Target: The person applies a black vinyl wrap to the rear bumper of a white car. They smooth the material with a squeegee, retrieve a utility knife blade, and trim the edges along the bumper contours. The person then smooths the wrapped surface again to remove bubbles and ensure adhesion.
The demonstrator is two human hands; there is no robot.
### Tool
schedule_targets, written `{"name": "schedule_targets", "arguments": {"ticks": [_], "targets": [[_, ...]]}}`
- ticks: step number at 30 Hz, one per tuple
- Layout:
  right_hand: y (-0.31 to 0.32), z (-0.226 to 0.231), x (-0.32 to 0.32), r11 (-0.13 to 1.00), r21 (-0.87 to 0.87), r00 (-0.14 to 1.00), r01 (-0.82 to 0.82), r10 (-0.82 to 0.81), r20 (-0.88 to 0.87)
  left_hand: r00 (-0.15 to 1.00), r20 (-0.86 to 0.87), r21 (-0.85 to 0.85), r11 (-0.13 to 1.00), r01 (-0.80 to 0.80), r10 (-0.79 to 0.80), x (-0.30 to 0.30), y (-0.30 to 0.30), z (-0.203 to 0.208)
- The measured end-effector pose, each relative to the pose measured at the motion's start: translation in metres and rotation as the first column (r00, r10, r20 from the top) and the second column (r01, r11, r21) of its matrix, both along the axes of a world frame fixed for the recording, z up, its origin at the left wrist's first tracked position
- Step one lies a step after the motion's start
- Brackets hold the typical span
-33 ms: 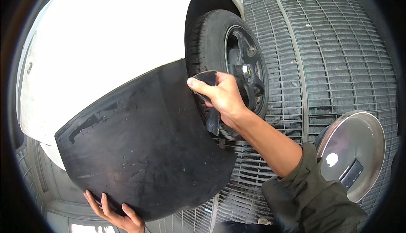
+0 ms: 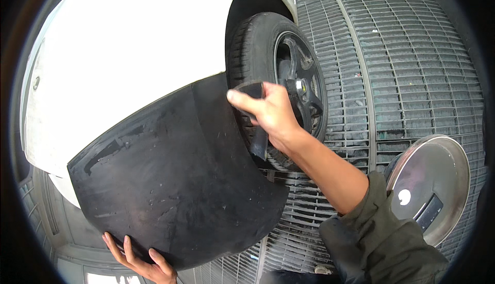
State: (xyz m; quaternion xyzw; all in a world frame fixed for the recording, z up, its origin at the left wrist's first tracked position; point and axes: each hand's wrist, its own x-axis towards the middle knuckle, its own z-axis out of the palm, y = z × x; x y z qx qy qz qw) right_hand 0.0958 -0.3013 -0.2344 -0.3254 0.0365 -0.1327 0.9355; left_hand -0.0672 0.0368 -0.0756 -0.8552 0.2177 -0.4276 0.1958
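A black, curved car body panel (image 2: pixel 170 175), scuffed and with glossy wet-looking patches, adjoins the white car body (image 2: pixel 149 41). My right hand (image 2: pixel 268 114) is closed on a dark, bent sheet (image 2: pixel 259 147), resembling sandpaper, with the thumb at the panel's upper right edge beside the tyre (image 2: pixel 252 41). One end of the sheet hangs below the fingers, and part of it is hidden in the grip. My left hand (image 2: pixel 147 266) rests with fingers spread on the panel's lower edge. Its palm is partly cut off by the picture's border.
Behind my right hand is the wheel rim (image 2: pixel 304 83). A round metal basin (image 2: pixel 448 160) at the lower right holds a dark rectangular block (image 2: pixel 429 213). Metal floor grating (image 2: pixel 417 77) runs along the right side and under the panel.
My right hand, now slightly blurred, has shifted a little up and left with the sheet. The left hand and the panel stay in place.
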Motion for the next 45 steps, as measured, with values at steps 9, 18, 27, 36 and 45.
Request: {"name": "schedule_targets", "arguments": {"ticks": [9,18,27,36,45], "targets": [[-0.001,0.01,0.009,0.992,0.046,0.992,0.114,-0.116,0.053,1.0,0.011,0.01,1.0,-0.025,0.025,0.001,0.002,0.001],[-0.005,0.023,0.009,0.988,0.082,0.991,0.133,-0.135,0.02,1.0,-0.007,-0.01,0.999,0.03,-0.03,0.003,-0.001,-0.002],[0.0,0.02,0.002,0.995,0.102,0.998,-0.006,0.012,-0.064,1.0,0.0,-0.011,1.0,0.001,-0.001,0.001,0.0,-0.002],[0.007,0.01,-0.007,0.994,0.107,0.999,-0.029,0.031,-0.014,1.0,0.008,-0.026,1.0,-0.009,0.009,0.002,0.007,-0.003],[0.0,0.017,-0.011,0.998,0.051,0.999,-0.021,0.022,-0.024,0.999,0.038,0.034,0.999,-0.021,0.02,0.003,0.009,-0.001]]}}
